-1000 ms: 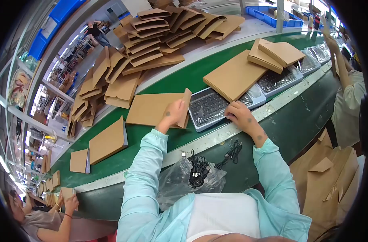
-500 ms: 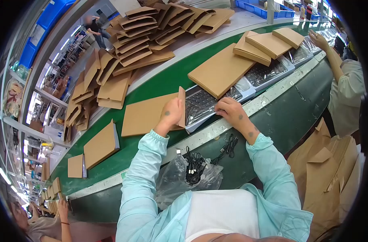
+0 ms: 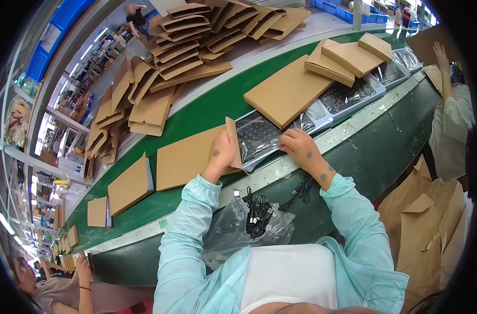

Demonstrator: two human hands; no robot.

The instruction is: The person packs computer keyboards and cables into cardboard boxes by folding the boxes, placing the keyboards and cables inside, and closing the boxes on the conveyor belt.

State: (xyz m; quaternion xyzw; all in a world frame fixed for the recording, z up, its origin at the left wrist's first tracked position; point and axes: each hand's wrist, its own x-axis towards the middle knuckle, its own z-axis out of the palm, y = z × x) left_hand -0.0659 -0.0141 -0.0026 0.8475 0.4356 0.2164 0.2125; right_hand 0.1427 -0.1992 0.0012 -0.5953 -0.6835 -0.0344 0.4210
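Observation:
My left hand is closed on the right end of a flat brown cardboard box, beside its raised end flap. A plastic-wrapped keyboard lies on the green belt with its left end against the box opening. My right hand has its fingers bent together at the keyboard's near edge; its fingertips are partly hidden. Another closed box rests across the keyboard's far side. More wrapped keyboards lie to the right under smaller boxes.
Many folded cardboard sleeves are piled behind the belt. Black cables in a clear bag lie near my body. Two boxes stand left. Co-workers sit at far left and right. Brown cardboard is at lower right.
The box and keyboard have shifted slightly left along with my hands. Another small box has appeared on the stack at right, and the right co-worker's arm has moved back.

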